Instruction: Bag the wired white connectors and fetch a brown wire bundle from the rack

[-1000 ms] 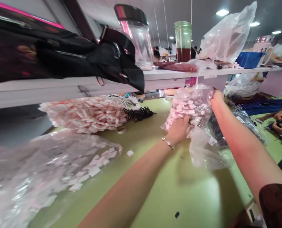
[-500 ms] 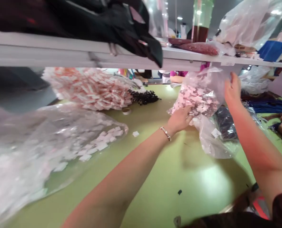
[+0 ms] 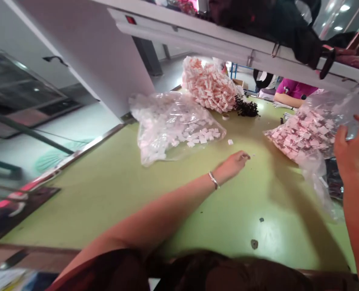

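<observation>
My left hand (image 3: 234,163), with a bracelet (image 3: 213,180) at its wrist, hovers over the green table (image 3: 112,202). Its fingers are pressed together, and whatever they may hold is too small to make out. At the right edge my right hand (image 3: 353,147) has its thumb and fingers apart, beside a clear plastic bag (image 3: 309,131) full of small pinkish-white pieces; I cannot see whether it touches the bag. One loose white piece (image 3: 230,142) lies on the table just above my left hand.
Further left lies another clear bag (image 3: 173,125) spilling white pieces. Behind are a heap of pink-and-white pieces (image 3: 208,87), a roll of tape (image 3: 225,117) and a black clump (image 3: 246,107). A shelf (image 3: 221,46) crosses overhead. A person's arm (image 3: 288,100) rests across the table.
My view has swung left. My left hand has come away from the bag of pinkish pieces and moved left over bare table. My right hand stays by that bag.
</observation>
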The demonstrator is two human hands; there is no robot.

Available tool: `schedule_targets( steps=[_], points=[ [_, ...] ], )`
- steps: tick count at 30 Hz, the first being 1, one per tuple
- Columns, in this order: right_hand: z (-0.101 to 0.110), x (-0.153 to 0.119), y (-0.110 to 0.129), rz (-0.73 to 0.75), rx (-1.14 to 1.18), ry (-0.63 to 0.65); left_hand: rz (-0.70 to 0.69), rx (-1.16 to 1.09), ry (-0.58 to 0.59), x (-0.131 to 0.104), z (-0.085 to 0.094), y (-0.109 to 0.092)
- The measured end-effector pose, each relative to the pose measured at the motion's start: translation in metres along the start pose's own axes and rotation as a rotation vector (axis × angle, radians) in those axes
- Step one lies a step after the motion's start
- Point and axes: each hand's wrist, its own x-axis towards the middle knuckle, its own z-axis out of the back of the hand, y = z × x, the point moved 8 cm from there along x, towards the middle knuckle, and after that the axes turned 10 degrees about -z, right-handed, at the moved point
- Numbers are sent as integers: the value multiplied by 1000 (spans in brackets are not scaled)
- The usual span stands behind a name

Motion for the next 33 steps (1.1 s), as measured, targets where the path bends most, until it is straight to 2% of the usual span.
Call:
schedule_targets(
  steps=[2, 4, 6, 8, 10, 11, 14, 17, 24, 30, 33],
  points=[
    [3, -3, 41, 59, 116, 101, 95, -164, -87, -7, 33, 14],
    [-15, -17, 89, 101, 239, 358, 142, -250, -136, -17, 56, 26],
    [-44, -49, 141, 175, 319, 710, 168, -267, -163, -28, 71, 36],
    [-73, -94, 187, 258, 330, 1052, 184, -278, -209, -37, 84, 45],
    [-101, -134, 214, 251, 278, 1286, 186, -311, -253, -41, 94, 50],
    [-114, -149, 221, 216, 246, 1356, 185, -322, -267, -41, 98, 51],
    [-146, -177, 229, 138, 201, 1437, 157, -296, -278, -40, 107, 50],
    [-158, -190, 232, 155, 232, 1438, 97, -203, -274, -37, 111, 48],
    [-151, -203, 233, 167, 289, 1448, 44, -142, -295, -32, 108, 56],
    [-159, -210, 221, 88, 373, 1502, 40, -148, -314, -32, 108, 61],
    [-155, -208, 224, 38, 417, 1448, 47, -122, -303, -32, 109, 61]
  ],
)
